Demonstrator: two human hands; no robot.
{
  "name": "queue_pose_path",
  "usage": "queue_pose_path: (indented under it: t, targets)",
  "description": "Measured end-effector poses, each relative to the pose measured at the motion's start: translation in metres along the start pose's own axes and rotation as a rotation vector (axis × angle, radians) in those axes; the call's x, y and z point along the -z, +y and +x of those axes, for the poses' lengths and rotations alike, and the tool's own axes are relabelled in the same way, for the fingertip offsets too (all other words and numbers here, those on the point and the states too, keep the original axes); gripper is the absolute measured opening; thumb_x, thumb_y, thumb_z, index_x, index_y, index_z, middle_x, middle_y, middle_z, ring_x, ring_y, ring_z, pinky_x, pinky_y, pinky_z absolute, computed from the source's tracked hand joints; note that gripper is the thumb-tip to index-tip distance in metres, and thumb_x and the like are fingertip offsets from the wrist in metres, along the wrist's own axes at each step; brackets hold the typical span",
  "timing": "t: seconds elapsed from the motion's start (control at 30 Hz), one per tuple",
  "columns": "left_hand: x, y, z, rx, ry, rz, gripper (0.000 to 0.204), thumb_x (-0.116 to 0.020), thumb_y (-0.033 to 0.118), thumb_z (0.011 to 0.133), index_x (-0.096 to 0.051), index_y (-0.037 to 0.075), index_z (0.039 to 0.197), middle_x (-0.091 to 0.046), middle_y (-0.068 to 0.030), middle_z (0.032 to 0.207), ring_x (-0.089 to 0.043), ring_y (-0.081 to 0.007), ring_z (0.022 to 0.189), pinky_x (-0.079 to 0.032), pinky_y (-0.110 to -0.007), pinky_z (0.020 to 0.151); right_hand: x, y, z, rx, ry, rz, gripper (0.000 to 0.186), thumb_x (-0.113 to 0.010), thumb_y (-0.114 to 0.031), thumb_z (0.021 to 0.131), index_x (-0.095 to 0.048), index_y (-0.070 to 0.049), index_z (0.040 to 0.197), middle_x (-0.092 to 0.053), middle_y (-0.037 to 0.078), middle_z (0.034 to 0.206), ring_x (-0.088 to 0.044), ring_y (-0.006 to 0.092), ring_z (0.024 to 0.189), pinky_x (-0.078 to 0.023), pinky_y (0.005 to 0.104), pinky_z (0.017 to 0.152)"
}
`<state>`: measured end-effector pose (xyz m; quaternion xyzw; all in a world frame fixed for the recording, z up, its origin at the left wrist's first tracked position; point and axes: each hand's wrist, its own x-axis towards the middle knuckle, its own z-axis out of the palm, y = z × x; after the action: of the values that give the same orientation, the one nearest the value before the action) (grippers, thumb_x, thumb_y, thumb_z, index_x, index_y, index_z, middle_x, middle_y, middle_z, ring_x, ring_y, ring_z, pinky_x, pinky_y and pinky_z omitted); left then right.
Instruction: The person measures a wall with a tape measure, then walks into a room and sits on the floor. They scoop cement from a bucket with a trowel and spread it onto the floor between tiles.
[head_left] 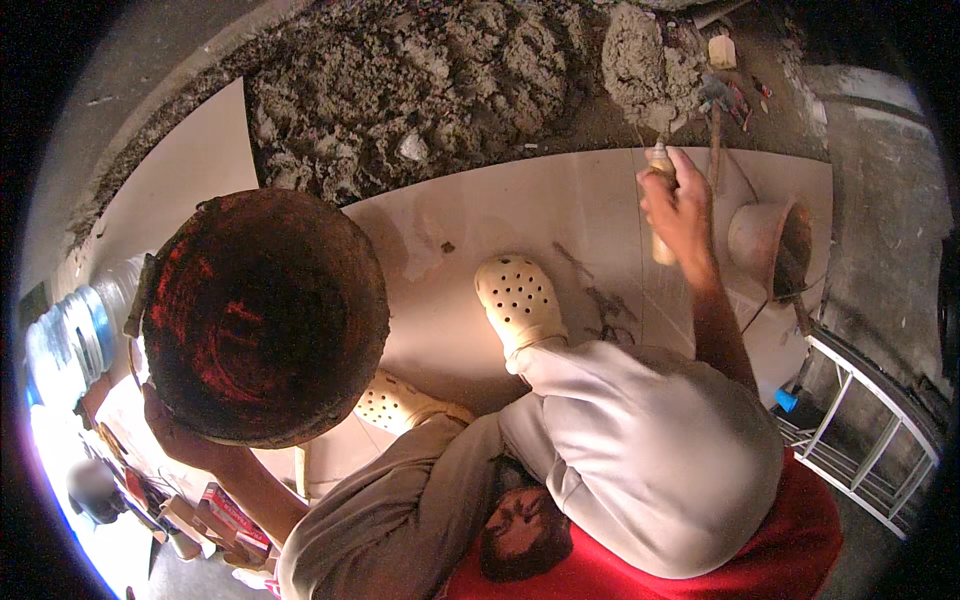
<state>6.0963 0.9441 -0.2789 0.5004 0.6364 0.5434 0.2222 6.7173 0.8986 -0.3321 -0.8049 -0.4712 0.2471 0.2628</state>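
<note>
At the left, my left hand [180, 435] grips a round bucket [265, 320] low on its side; most of the fingers are hidden behind it. The bucket's mouth faces me, and its dark inside has reddish smears and a crusted rim. My right hand [685, 210] is wrapped around the pale handle of a trowel [662, 250]. Grey wet mortar [650, 70] lies at the trowel's far end and covers its blade. Left of it spreads a large heap of rough mortar [430, 90].
Pale boards [540, 200] lie beneath my clog-shod feet. At the right are another bucket [765, 240], tipped on its side, a metal ladder [880, 430] and a small blue cup [786, 400]. Large water bottles [85, 330] and cardboard boxes [235, 520] stand left. A wood block [722, 52] lies beyond.
</note>
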Motion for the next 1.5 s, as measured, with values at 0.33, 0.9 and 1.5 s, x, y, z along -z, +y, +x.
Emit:
queue_pose_path:
  t: [0.33, 0.9, 1.5]
  targets:
    - [0.004, -0.001, 0.002, -0.115, -0.027, 0.288, 0.028, -0.051, 0.008, 0.099, -0.057, -0.006, 0.123, -0.066, -0.0145, 0.112, -0.066, -0.0233, 0.098, -0.054, -0.035, 0.088, -0.054, 0.038, 0.022, 0.176, 0.303, -0.052, 0.046, -0.067, -0.024, 0.091, -0.052, 0.002, 0.126, -0.065, 0.022, 0.105, -0.066, 0.0308, 0.093, -0.051, 0.0391, 0.085]
    - [-0.002, 0.003, 0.011, 0.107, 0.127, 0.135, 0.028, -0.047, 0.005, 0.099, -0.060, -0.005, 0.121, -0.067, -0.0125, 0.112, -0.066, -0.0217, 0.097, -0.054, -0.034, 0.087, -0.004, 0.056, -0.016, 0.106, -0.298, -0.562, 0.039, -0.064, -0.014, 0.088, -0.053, 0.004, 0.121, -0.059, 0.029, 0.105, -0.061, 0.0480, 0.097, -0.049, 0.0501, 0.082]
    - [0.005, -0.003, 0.013, 0.055, 0.065, 0.022, 0.026, -0.056, 0.005, 0.095, -0.061, -0.006, 0.118, -0.067, -0.0129, 0.113, -0.066, -0.0214, 0.098, -0.055, -0.034, 0.087, 0.032, 0.031, 0.011, 0.281, -0.275, -0.303, 0.038, -0.067, -0.019, 0.087, -0.057, 0.007, 0.114, -0.062, 0.029, 0.100, -0.064, 0.0411, 0.093, -0.049, 0.0447, 0.080]
